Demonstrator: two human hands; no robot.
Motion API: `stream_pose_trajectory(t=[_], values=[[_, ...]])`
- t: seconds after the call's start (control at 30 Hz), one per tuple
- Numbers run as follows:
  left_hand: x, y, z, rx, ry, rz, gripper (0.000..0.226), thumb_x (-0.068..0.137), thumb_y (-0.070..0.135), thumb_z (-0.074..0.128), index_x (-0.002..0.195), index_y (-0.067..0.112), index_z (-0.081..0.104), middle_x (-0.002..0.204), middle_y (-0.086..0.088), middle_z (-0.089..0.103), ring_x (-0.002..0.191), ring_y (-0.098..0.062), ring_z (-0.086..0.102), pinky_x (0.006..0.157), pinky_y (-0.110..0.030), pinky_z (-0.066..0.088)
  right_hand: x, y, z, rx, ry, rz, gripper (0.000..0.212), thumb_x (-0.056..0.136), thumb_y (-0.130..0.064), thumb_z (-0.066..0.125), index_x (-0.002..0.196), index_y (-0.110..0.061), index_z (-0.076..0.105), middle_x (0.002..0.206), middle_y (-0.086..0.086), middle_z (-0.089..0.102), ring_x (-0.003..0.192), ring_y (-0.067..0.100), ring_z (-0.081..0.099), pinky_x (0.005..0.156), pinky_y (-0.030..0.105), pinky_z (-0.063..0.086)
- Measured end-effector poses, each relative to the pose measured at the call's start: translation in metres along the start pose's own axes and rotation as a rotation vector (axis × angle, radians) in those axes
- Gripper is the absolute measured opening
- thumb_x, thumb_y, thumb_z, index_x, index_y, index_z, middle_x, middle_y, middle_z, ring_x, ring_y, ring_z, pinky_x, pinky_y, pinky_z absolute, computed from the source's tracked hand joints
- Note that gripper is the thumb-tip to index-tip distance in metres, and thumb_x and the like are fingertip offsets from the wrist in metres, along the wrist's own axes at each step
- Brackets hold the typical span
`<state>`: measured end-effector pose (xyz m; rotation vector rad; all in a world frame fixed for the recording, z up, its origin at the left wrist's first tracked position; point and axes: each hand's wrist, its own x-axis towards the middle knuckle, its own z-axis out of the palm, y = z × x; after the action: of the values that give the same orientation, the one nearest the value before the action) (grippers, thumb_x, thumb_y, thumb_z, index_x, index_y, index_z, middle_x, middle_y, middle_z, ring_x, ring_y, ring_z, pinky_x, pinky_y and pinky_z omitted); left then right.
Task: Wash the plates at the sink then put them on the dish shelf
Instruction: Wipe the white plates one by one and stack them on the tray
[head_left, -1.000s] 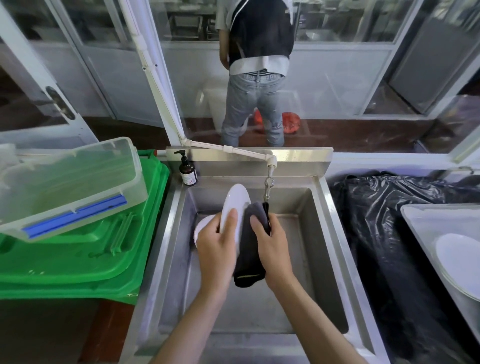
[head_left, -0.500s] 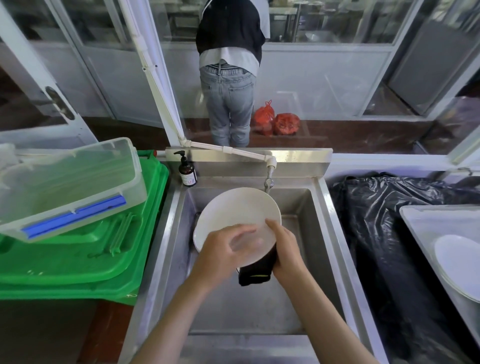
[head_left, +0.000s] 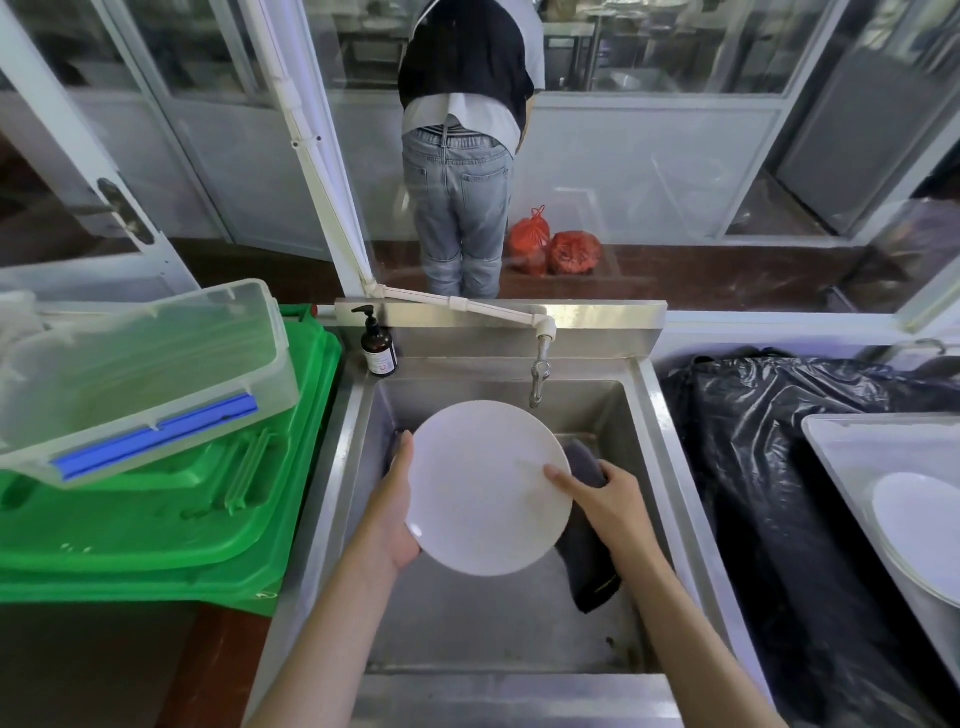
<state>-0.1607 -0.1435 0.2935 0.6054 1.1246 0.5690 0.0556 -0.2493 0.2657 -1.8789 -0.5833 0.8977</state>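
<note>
A white plate (head_left: 483, 488) is held face up over the steel sink (head_left: 649, 415). My left hand (head_left: 395, 509) grips the plate's left rim from beneath. My right hand (head_left: 605, 496) holds a dark cloth (head_left: 587, 566) against the plate's right edge and underside, with a finger lying on the plate's face. The cloth hangs down below the plate. The tap (head_left: 539, 374) is just behind the plate, with no water visible. Another white plate (head_left: 919, 525) lies in a metal tray (head_left: 841, 441) at the far right.
A brown soap bottle (head_left: 379, 348) stands on the sink's back left corner. Green plastic lids (head_left: 171, 519) with a clear tub (head_left: 130, 374) on top lie to the left. A black bin bag (head_left: 769, 457) is on the right. A person (head_left: 462, 156) stands behind the glass.
The plate went from edge-on under the tap to flat and face up. My left hand shifted to its left rim, my right hand with the cloth to its right side.
</note>
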Motion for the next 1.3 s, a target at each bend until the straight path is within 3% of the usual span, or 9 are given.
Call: stream_pose_trajectory(t=[0.27,0.37,0.43,0.53,0.7,0.93,1.07,1.2,1.3], values=[[0.012,-0.007,0.004,0.092,0.031,-0.007,0.047,0.099,0.066,0.049,0.129,0.035,0.067,0.121,-0.004,0.076,0.112,-0.03,0.072,0.092,-0.049,0.058,0.014,-0.046,-0.02,-0.29,0.229,-0.495,0.029,0.085,-0.031,0.083,0.108,-0.023,0.066,0.085,-0.012,0.069,0.079,0.01,0.063,0.07,0.025,0.049],[0.011,-0.013,0.022,0.114,0.008,-0.003,0.044,0.1,0.061,0.052,0.125,0.03,0.069,0.117,-0.008,0.077,0.111,-0.033,0.072,0.103,-0.054,0.053,0.019,-0.05,0.005,-0.524,0.145,-0.871,0.022,0.085,-0.033,0.082,0.106,-0.032,0.073,0.09,-0.013,0.076,0.079,0.012,0.07,0.067,0.033,0.056],[0.012,-0.014,0.029,0.105,-0.012,0.001,0.047,0.103,0.056,0.052,0.129,0.021,0.069,0.119,-0.013,0.076,0.113,-0.034,0.072,0.105,-0.051,0.051,0.024,-0.038,0.015,-0.645,0.027,-1.054,0.036,0.079,-0.015,0.082,0.111,-0.03,0.078,0.111,-0.015,0.078,0.104,0.008,0.073,0.084,0.032,0.059],[0.018,-0.011,0.028,0.023,-0.013,-0.003,0.053,0.1,0.056,0.056,0.136,0.018,0.064,0.127,-0.014,0.073,0.118,-0.032,0.07,0.109,-0.049,0.048,0.024,-0.011,0.014,-0.616,-0.018,-0.985,0.051,0.077,-0.014,0.087,0.125,-0.028,0.075,0.133,-0.016,0.069,0.129,0.005,0.061,0.105,0.029,0.051],[0.019,-0.001,0.031,-0.014,0.127,0.058,0.026,0.103,0.048,0.058,0.106,0.024,0.067,0.112,-0.007,0.074,0.101,-0.03,0.07,0.081,-0.041,0.056,-0.016,0.024,0.015,-0.559,0.099,-0.846,0.037,0.082,-0.048,0.084,0.117,-0.037,0.076,0.11,-0.019,0.077,0.091,0.01,0.073,0.068,0.031,0.055],[0.022,-0.003,0.031,-0.097,0.174,0.022,0.075,0.063,0.073,0.069,0.122,0.027,0.066,0.118,-0.009,0.076,0.108,-0.036,0.072,0.1,-0.059,0.054,-0.052,0.046,0.034,-0.479,0.036,-1.006,0.045,0.08,-0.031,0.085,0.125,-0.027,0.077,0.133,-0.02,0.068,0.123,-0.001,0.063,0.097,0.026,0.049],[0.006,-0.008,0.041,-0.033,0.135,0.049,0.032,0.097,0.054,0.061,0.109,0.025,0.067,0.117,-0.008,0.074,0.109,-0.032,0.069,0.103,-0.053,0.052,-0.016,0.031,0.031,-0.436,0.159,-0.754,0.052,0.082,-0.015,0.084,0.13,-0.033,0.072,0.121,-0.015,0.074,0.104,0.014,0.07,0.087,0.032,0.054],[-0.002,-0.02,0.051,0.044,0.062,-0.044,0.047,0.1,0.058,0.056,0.121,0.018,0.07,0.112,-0.01,0.078,0.105,-0.029,0.073,0.088,-0.041,0.057,0.004,0.008,0.035,-0.474,0.179,-0.762,0.061,0.088,-0.002,0.072,0.142,-0.029,0.064,0.147,-0.009,0.06,0.14,0.013,0.052,0.116,0.034,0.041],[0.007,-0.023,0.061,0.002,-0.023,-0.078,0.052,0.1,0.058,0.055,0.127,0.017,0.072,0.119,-0.012,0.076,0.113,-0.028,0.072,0.1,-0.041,0.054,-0.014,-0.008,0.042,-0.434,0.094,-0.913,0.052,0.09,-0.004,0.053,0.14,-0.014,0.066,0.148,-0.003,0.061,0.142,0.01,0.045,0.116,0.032,0.039]])
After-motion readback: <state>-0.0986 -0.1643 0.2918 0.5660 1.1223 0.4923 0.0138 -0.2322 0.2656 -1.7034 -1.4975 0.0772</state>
